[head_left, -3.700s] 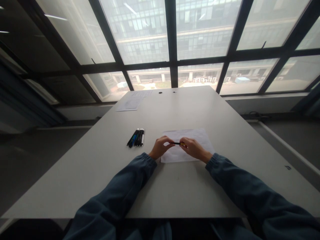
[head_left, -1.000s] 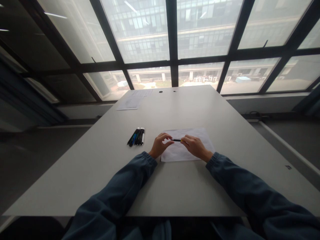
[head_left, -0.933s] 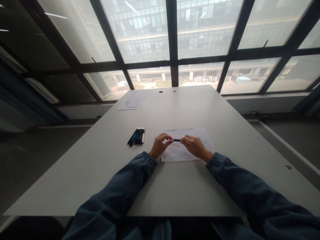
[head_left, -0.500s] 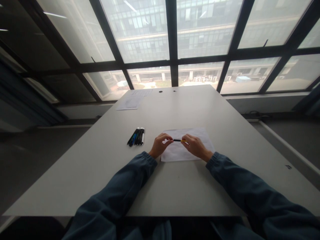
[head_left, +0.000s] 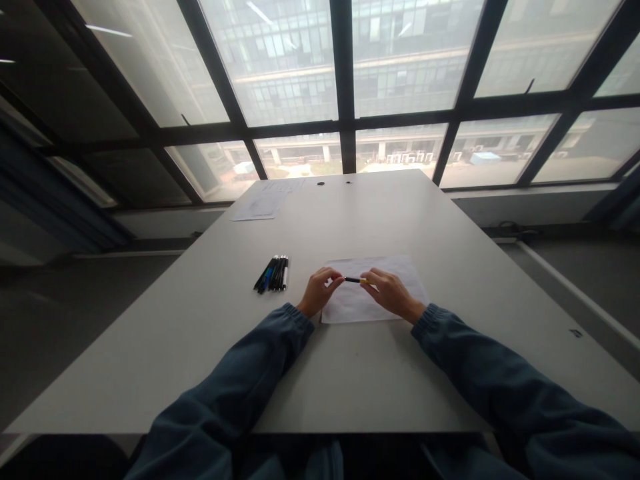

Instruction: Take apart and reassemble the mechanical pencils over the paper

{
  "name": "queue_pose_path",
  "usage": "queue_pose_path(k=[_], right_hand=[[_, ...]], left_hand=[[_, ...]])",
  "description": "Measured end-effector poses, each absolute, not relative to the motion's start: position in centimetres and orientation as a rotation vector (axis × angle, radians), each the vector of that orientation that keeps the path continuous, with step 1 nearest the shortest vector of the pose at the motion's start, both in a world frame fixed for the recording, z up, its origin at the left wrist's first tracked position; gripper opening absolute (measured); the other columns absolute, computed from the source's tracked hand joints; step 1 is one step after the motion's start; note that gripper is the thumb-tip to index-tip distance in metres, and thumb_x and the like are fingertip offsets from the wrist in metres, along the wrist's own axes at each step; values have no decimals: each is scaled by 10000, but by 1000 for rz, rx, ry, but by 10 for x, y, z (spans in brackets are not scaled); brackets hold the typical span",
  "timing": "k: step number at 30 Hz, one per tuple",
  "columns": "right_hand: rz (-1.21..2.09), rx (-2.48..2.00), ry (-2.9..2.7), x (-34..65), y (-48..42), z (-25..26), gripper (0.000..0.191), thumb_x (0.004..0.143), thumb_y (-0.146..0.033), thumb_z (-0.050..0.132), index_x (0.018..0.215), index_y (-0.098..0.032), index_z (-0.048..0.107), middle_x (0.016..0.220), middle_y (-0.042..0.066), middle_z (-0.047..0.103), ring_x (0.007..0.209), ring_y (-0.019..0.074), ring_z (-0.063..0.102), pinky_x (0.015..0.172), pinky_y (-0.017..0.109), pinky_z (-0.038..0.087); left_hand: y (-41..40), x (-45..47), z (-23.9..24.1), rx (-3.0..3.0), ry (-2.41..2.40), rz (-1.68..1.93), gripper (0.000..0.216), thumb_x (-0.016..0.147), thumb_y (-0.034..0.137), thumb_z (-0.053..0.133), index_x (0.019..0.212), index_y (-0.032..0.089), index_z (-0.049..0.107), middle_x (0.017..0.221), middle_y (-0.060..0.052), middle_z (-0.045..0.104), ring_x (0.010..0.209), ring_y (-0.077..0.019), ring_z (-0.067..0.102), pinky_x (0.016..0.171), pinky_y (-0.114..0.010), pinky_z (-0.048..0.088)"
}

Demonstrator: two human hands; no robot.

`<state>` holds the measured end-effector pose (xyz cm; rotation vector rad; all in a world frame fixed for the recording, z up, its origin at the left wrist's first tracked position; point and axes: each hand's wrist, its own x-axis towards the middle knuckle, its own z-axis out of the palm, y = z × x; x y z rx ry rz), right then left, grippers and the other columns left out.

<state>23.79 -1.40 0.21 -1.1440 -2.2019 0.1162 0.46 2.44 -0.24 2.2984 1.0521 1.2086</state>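
Observation:
A black pen [head_left: 353, 280] with a yellow part at its right end lies level between my two hands, above a white sheet of paper [head_left: 350, 310]. My left hand [head_left: 319, 291] pinches its left tip between thumb and fingers. At the yellow end, the thumb and fingers of my right hand [head_left: 389, 292] are closed on it. To the left of my left hand, a row of several pens [head_left: 273, 274], mostly black with some blue and one white part, rests on the table.
The white table [head_left: 200, 360] runs up to a large window [head_left: 295, 60]. Printed papers [head_left: 257, 205] lie near its far left edge. Two round holes show at the far end. A small dark mark [head_left: 576, 333] is by the right edge.
Almost nothing differs. Both hands and the pen between them have shifted very slightly to the left, with the grip unchanged.

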Motion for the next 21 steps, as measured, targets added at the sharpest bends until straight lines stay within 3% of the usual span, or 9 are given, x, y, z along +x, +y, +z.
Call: queue_pose_path(k=[5, 21], right_hand=[[137, -1133, -2188, 240, -13, 0, 93, 935, -274, 602, 997, -204, 594, 926, 43, 643, 773, 153, 593, 699, 253, 415], [25, -1192, -2231, 238, -14, 3, 154, 986, -303, 521, 925, -211, 629, 870, 28, 647, 752, 140, 579, 670, 248, 357]], left_hand=[[23, 5, -2, 2298, 1026, 1235, 190, 892, 350, 638, 808, 182, 664, 762, -18, 653, 715, -138, 573, 632, -263, 464], [22, 6, 0, 2314, 998, 1133, 245, 919, 400, 587, 840, 182, 667, 784, -30, 649, 759, -152, 579, 651, -272, 463]])
